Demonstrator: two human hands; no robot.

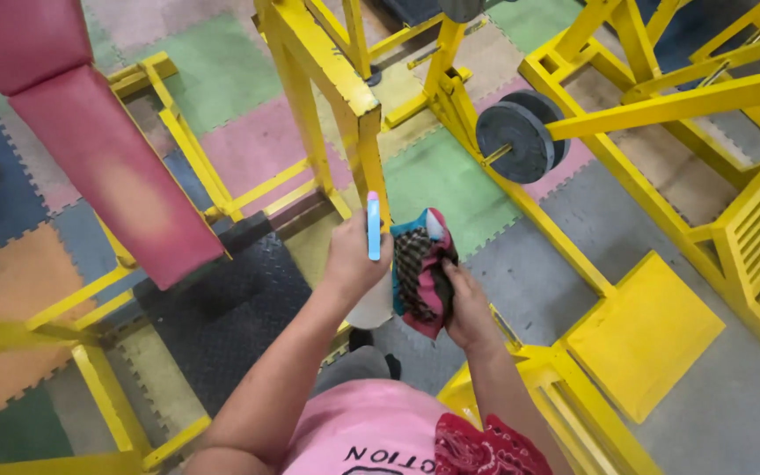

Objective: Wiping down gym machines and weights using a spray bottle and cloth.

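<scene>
From the head camera I look down on both hands, raised in front of a pink shirt [371,435]. My left hand [354,255] is closed around a slim light-blue spray bottle with a pink tip [373,227] — the fingers wrap its lower part, so the bottle stands upright above the fist, its tip close to the yellow steel post [345,97] of a gym frame. Something pale shows below this hand, but I cannot tell what it is.

My right hand [468,308] grips a bunched cloth [420,268], patterned in teal, pink and dark check. The fingers are pressed into its right side, and the cloth hangs crumpled between the two hands, just beside the bottle and touching or nearly touching the left hand.

Around them, the floor [239,79] is laid with interlocking foam mats in green, pink, blue, orange and grey. A red padded bench [107,176] slopes down at the upper left on a yellow frame. To the upper right a dark round weight plate [514,141] sits on a yellow bar — part of a second yellow machine with a flat yellow footplate [653,334] below it. A red patterned cloth [485,449] lies at the waist.
</scene>
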